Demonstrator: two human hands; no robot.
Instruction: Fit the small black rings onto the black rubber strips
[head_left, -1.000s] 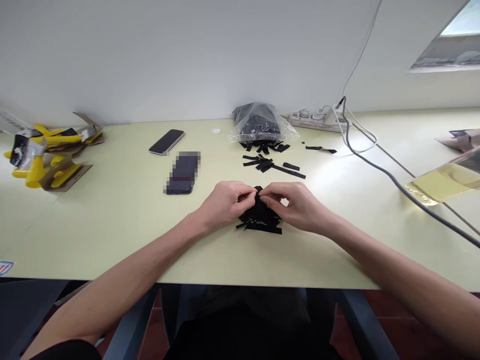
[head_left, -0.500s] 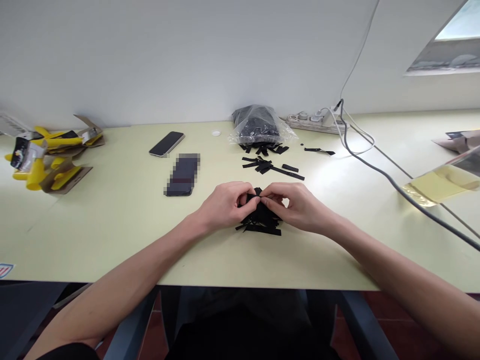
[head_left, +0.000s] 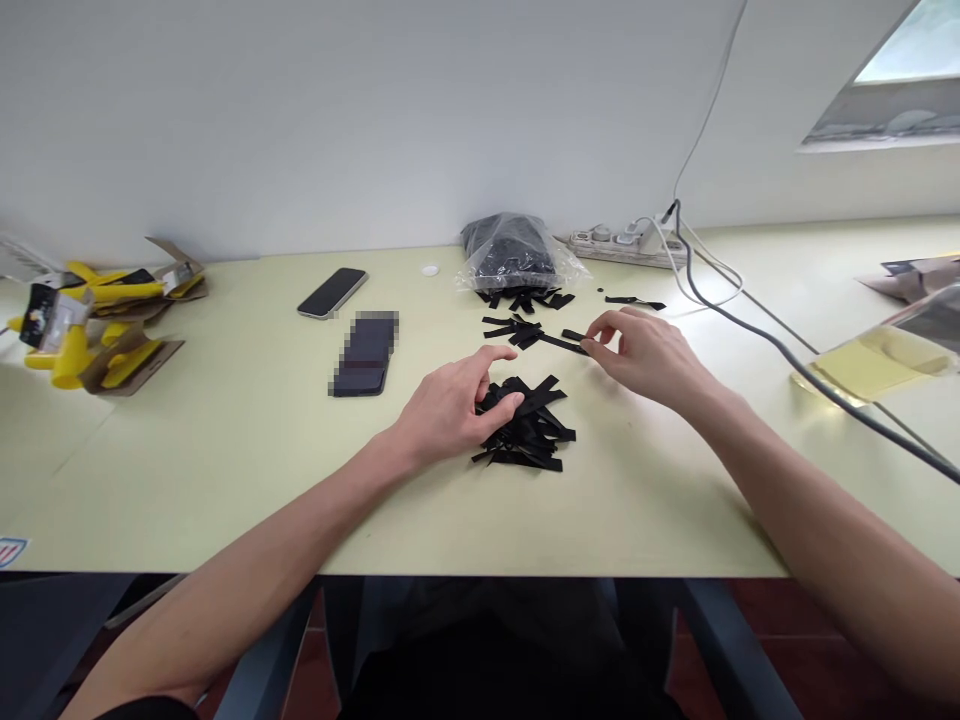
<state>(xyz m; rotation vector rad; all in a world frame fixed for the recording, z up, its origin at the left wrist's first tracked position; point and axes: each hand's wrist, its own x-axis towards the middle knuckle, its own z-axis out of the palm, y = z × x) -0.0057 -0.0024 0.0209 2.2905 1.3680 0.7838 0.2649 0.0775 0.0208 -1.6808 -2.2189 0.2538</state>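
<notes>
A heap of black strips (head_left: 529, 425) lies near the middle of the table. My left hand (head_left: 457, 405) rests at its left side, thumb and index finger spread apart with nothing between them. To the upper right, my right hand (head_left: 645, 360) has its fingertips pinched at the right end of a long black strip (head_left: 561, 343). A short black strip (head_left: 574, 335) lies just behind that one. Beside them is a small cluster of black strips (head_left: 517, 330). Further back, more loose strips (head_left: 525, 299) lie in front of a clear plastic bag (head_left: 514, 250) filled with black material.
Two phones, one dark (head_left: 332, 292) and one partly pixelated (head_left: 364, 355), lie left of centre. Yellow items with cardboard (head_left: 112, 320) are at the far left. A power strip (head_left: 626, 247) with cables stands at the back; a yellow transparent packet (head_left: 862, 362) is on the right.
My right hand has left the heap and moved right and away from me to the long strip. My left hand's thumb and index finger have opened, and the heap is more exposed.
</notes>
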